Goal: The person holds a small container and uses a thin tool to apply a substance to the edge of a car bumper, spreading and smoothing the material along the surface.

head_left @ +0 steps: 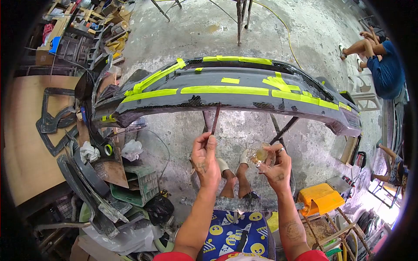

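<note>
My left hand (pixel 205 158) is closed around a thin reddish-brown stick (pixel 216 119). Its far tip meets the lower edge of a dark grey car bumper (pixel 244 102); whether it has bristles is too small to tell. Strips of bright yellow-green masking tape (pixel 224 90) run along the bumper, and black woven patches show on its near edge. In my right hand (pixel 278 167) is a clear plastic cup (pixel 260 155), tilted, with something yellowish inside. The cup is below the bumper, apart from it.
Metal stand legs (pixel 285 130) stand beneath the bumper. On the left are a wooden board (pixel 26 143) with dark frame pieces, a green crate (pixel 138 187) and a tape roll (pixel 108 150). At right are a yellow container (pixel 321 199), a white chair (pixel 363 89) and a seated person (pixel 385 71).
</note>
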Demonstrator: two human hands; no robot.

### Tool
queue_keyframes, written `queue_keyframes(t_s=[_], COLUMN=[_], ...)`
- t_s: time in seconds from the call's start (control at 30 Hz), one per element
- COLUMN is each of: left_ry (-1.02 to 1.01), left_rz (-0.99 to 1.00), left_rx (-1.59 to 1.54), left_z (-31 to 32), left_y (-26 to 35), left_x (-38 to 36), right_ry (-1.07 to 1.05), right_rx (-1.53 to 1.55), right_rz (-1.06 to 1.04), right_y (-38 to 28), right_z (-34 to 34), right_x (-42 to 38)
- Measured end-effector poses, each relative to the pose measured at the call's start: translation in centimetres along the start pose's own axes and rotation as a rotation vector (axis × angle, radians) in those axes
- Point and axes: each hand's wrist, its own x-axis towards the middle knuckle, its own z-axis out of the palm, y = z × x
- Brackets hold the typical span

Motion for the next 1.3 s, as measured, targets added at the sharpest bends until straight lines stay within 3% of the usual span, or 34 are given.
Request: queue_keyframes(t_s=[0.17, 0.77, 0.93, 1.17, 1.3], left_ry=[-0.013, -0.141, -0.128, -0.233, -0.205], left_rz=[-0.123, -0.296, -0.242, -0.271, -0.218], left_rx=[-0.322, -0.268, -0.19, -0.351, -0.283], left_z=[0.7, 0.2, 0.4, 0.4, 1.5], left_y=[-0.7, -2.4, 0.3, -0.2, -0.4], left_x=[0.4, -2.3, -1.7, -1.0, -1.0], right_ry=[-0.014, 0.034, 0.045, 0.044, 0.059], right_rx=[0.02, 0.031, 0.054, 0.057, 0.064], right_rz=[-0.001, 0.006, 0.029, 0.052, 0.044], right_y=[0.0, -0.6, -0.8, -0.3, -0.5], right_z=[-0.5, -1.3, -1.6, -1.8, -1.6], right_x=[0.0, -0.6, -0.8, -1.0, -1.0])
